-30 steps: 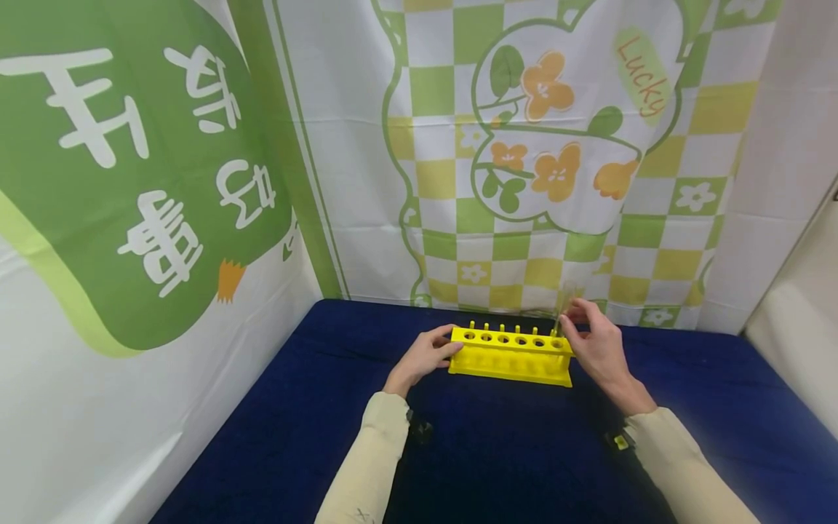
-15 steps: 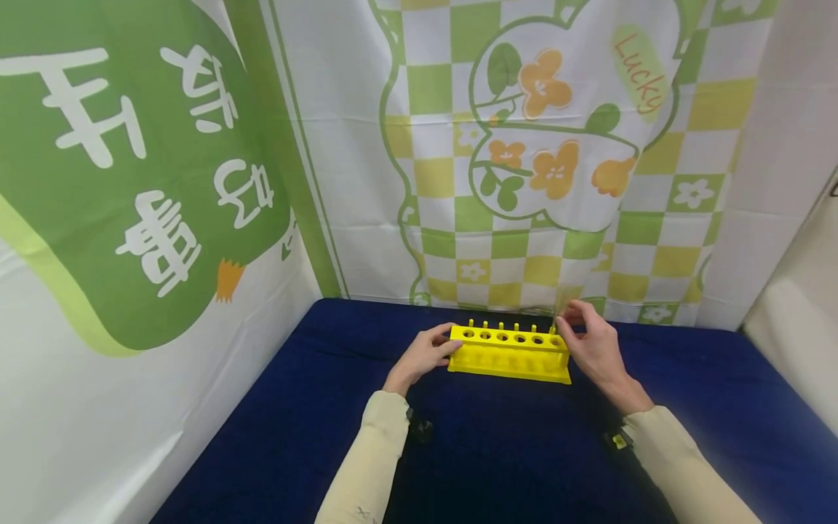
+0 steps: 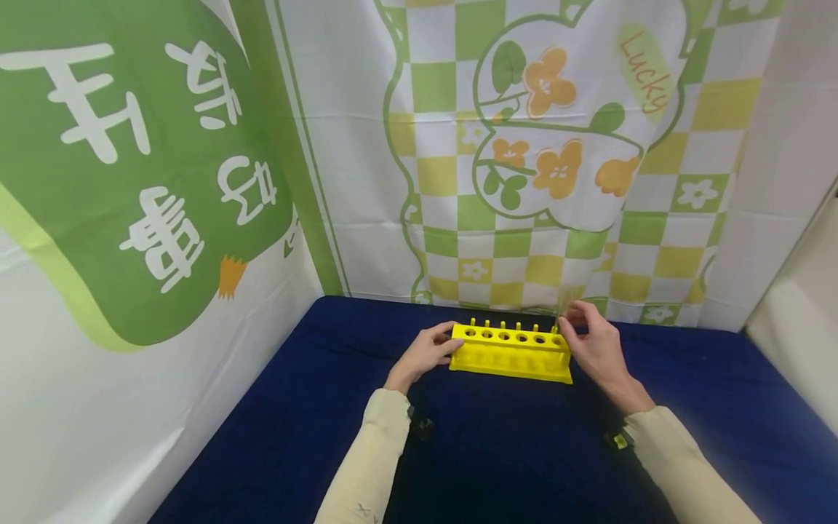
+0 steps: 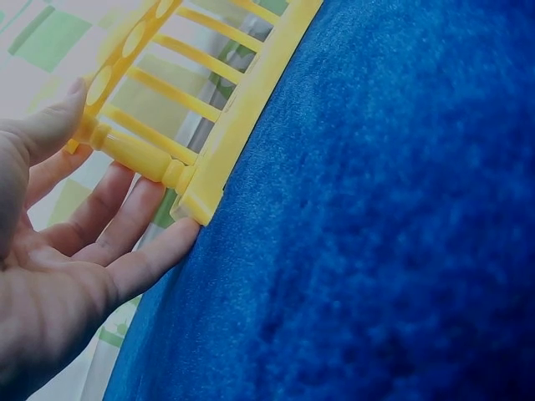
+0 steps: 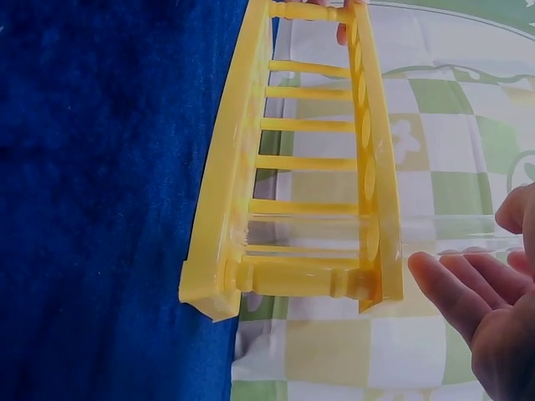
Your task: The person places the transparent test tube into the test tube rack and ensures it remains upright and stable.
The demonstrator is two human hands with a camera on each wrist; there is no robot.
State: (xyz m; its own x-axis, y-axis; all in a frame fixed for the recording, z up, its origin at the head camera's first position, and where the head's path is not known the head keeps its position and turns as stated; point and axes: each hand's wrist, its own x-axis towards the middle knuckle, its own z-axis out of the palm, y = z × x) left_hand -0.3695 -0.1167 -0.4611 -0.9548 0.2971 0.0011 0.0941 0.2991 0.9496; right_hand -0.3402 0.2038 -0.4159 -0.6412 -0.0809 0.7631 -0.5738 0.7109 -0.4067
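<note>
A yellow test tube rack (image 3: 511, 366) with a row of round holes and pegs behind them stands upright on the dark blue cloth. My left hand (image 3: 422, 356) grips its left end; in the left wrist view the thumb lies at the top plate and the fingers reach around the end post (image 4: 138, 154). At the opposite end, my right hand (image 3: 596, 346) pinches the upper part of a clear test tube (image 5: 456, 230). The right wrist view shows this tube passing through the end hole, its lower end close to the base. The other holes hold no tubes.
Dark blue cloth (image 3: 511, 451) covers the table. Behind it hangs a green, yellow and white checked curtain (image 3: 471, 218), and a green and white printed one (image 3: 164, 145) hangs on the left. Each wrist carries a small dark device, one with a yellow patch (image 3: 620, 441).
The test tube's top stands slightly lower than a second ago, with the right hand still pinching it. My left hand and the rack have stayed in place.
</note>
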